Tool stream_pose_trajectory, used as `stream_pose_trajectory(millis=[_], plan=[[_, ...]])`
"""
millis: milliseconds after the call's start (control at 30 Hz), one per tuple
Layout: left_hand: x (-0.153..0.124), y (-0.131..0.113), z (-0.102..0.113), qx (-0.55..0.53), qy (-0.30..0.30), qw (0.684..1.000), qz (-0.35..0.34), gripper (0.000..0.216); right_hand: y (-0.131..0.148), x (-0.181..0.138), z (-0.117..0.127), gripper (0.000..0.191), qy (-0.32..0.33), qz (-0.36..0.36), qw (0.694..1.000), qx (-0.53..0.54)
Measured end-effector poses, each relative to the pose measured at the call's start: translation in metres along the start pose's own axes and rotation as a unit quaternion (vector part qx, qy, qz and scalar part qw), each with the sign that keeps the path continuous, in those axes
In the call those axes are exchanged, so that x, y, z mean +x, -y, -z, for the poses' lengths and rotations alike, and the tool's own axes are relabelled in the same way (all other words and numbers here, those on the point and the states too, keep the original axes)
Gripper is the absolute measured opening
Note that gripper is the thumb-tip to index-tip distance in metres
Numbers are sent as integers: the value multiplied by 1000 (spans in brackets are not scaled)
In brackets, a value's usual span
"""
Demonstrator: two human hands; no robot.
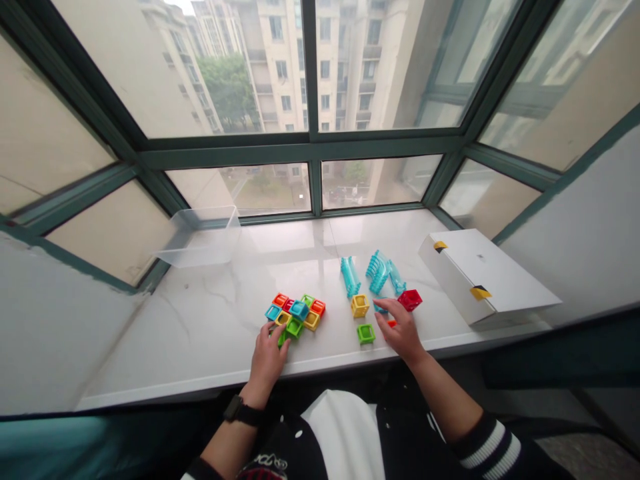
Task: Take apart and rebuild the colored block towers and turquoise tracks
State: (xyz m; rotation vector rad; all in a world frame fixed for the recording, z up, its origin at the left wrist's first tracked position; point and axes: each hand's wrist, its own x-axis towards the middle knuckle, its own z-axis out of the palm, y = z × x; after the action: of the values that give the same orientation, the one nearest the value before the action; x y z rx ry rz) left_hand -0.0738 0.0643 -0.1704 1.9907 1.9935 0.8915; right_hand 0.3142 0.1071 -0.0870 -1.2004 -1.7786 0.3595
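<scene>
My left hand [269, 352] is at the near-left side of a joined cluster of colourful hollow cube blocks [299, 309]. Its thumb and fingers close around a green block [282, 338] at the cluster's edge. The cluster mixes red, orange, yellow, green and blue cubes, with one blue cube raised on top. My right hand [401, 331] hovers over the loose blocks, thumb and index finger apart. A blue block [381, 306] shows just behind its index finger, and an orange block [393, 323] is partly hidden under the hand. Around it lie a yellow block [359, 306], a green block [366, 334] and a red block [410, 300].
Clear turquoise track pieces [379, 270] lie beyond the loose blocks. A transparent plastic bin [200, 257] stands back left on the white marble sill [210, 340]. At the right sits a white box [493, 273] with yellow-black tabs. Green-framed windows [300, 153] border the back.
</scene>
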Motion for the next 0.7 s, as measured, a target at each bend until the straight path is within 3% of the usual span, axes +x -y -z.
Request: stream_pose_trajectory(millis=[700], plan=[[-13, -13, -3, -50, 63, 996, 29, 51, 11, -6, -14, 21, 19, -4, 999, 45]])
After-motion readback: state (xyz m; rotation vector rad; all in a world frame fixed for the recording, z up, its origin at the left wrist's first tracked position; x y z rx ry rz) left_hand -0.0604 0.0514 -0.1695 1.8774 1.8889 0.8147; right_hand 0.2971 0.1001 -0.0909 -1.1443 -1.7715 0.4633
